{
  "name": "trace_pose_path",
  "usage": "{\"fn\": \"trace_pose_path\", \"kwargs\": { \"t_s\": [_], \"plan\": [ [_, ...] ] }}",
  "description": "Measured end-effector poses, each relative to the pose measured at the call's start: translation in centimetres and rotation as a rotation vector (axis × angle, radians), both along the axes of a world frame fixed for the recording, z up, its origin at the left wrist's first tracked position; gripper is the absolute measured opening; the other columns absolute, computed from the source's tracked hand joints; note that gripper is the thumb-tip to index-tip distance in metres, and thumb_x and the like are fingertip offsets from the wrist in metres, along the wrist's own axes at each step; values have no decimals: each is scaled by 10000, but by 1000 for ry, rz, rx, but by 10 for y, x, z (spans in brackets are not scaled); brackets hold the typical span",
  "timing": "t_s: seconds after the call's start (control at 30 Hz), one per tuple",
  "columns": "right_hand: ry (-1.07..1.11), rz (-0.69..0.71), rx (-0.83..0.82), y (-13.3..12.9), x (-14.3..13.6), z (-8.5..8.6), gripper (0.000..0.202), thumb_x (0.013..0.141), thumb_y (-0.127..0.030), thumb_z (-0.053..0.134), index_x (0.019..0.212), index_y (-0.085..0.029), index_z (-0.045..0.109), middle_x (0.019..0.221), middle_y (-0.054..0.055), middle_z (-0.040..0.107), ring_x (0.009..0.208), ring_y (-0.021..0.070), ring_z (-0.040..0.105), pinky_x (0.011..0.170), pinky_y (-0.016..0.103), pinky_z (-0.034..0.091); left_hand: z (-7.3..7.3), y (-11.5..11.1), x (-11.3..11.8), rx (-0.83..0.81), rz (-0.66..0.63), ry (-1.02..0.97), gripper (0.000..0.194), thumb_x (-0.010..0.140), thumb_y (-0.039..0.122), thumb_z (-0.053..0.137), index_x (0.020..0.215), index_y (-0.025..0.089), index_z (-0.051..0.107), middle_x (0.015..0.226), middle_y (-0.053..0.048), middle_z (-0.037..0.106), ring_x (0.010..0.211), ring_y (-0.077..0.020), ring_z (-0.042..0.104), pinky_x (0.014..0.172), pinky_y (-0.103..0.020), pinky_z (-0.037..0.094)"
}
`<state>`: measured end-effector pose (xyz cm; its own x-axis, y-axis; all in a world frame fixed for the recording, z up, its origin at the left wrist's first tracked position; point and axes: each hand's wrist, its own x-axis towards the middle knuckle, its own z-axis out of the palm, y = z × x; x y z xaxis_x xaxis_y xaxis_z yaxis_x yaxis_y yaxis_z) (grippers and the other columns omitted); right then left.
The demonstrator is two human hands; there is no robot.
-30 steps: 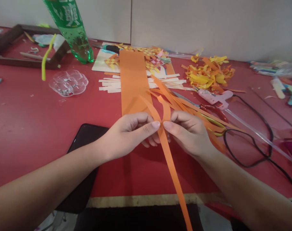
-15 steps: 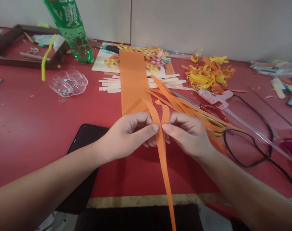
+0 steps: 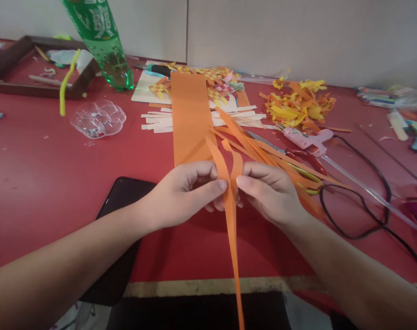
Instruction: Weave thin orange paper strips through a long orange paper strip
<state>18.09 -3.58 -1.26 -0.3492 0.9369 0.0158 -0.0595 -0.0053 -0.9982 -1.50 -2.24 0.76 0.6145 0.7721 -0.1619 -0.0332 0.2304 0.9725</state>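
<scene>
Between my two hands is an orange paper strip (image 3: 231,220), split at its top into two tails that bend apart; its long end hangs below the table edge. My left hand (image 3: 191,190) pinches the left side between thumb and curled fingers. My right hand (image 3: 268,188) grips the right tail the same way, its thumb close to the fork. Just beyond them lies a wide orange paper sheet (image 3: 190,114). A bundle of orange strips (image 3: 252,144) rests beyond my right hand, partly over scissors (image 3: 304,158) with red handles.
A black phone (image 3: 112,270) lies under my left forearm. A pink glue gun (image 3: 309,140) with a looping cord is at the right, near a pile of yellow and orange scraps (image 3: 299,105). A green bottle (image 3: 103,46), a clear compartment dish (image 3: 98,119) and a dark frame (image 3: 39,91) stand at the left.
My right thumb has shifted slightly right, away from the left one. The strip's two tails have straightened a little, and its hanging end has swung left.
</scene>
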Motion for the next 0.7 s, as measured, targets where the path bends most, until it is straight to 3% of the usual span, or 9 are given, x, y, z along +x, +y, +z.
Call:
{"fn": "trace_pose_path", "kwargs": {
  "t_s": [0.2, 0.5, 0.7],
  "plan": [
    [-40, 19, 47, -1, -1, 6, 248, 880, -277, 680, 667, -179, 600, 588, -15, 612, 494, 87, 531, 465, 220, 448, 1, 1, 2, 24, 17, -34, 180, 936, 215, 577, 783, 127, 612, 687, 4, 637, 626, -79, 609, 624, -183, 535],
    [-20, -30, 75, 0, -3, 4, 275, 880, -299, 686, 653, -189, 577, 569, -25, 590, 488, 94, 524, 462, 233, 439, -1, 0, 0, 12, 58, -17, 177, 943, 246, 582, 828, 123, 638, 701, -8, 660, 651, -95, 635, 634, -195, 541],
    [-13, -47, 29, 0, 0, 0, 239, 887, -325, 681, 700, -198, 603, 623, -10, 625, 534, 121, 551, 517, 278, 460, 0, 0, -1, -28, -46, -4, 188, 921, 306, 619, 840, 137, 638, 767, -17, 681, 704, -106, 650, 657, -201, 547]
  ]
}}
